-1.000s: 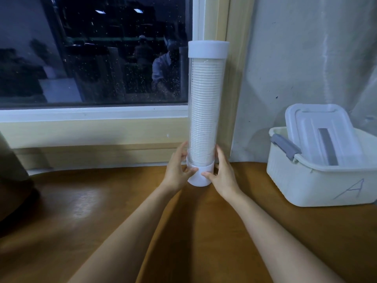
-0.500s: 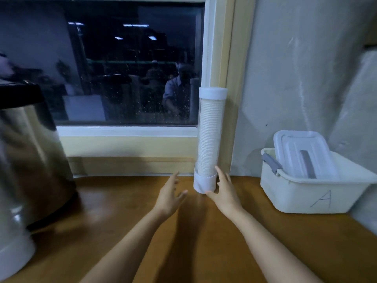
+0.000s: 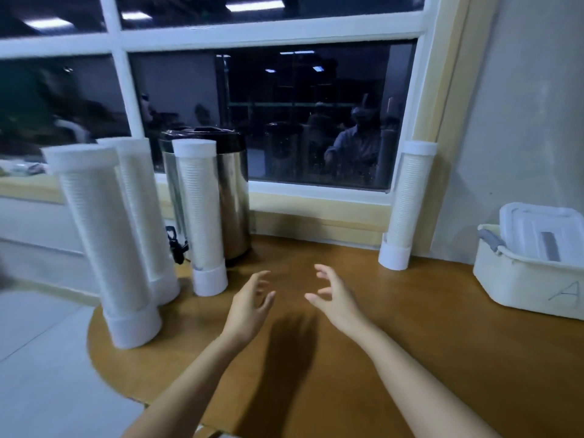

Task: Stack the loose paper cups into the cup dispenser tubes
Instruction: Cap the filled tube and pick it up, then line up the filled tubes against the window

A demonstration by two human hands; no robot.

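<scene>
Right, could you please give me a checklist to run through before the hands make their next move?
1. Left hand free: ok, open, holding nothing.
2. Right hand free: ok, open too.
3. Tube by the window frame standing: ok, capped.
4. Three left tubes standing on the table: ok.
5. Loose cups in sight: not ok, none visible.
6. Bin contents: cannot tell, lid lies in it.

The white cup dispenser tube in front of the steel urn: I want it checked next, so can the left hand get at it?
Probably yes: the left hand is open and empty, and only bare brown wooden countertop lies between it and that white cup dispenser tube.
</scene>
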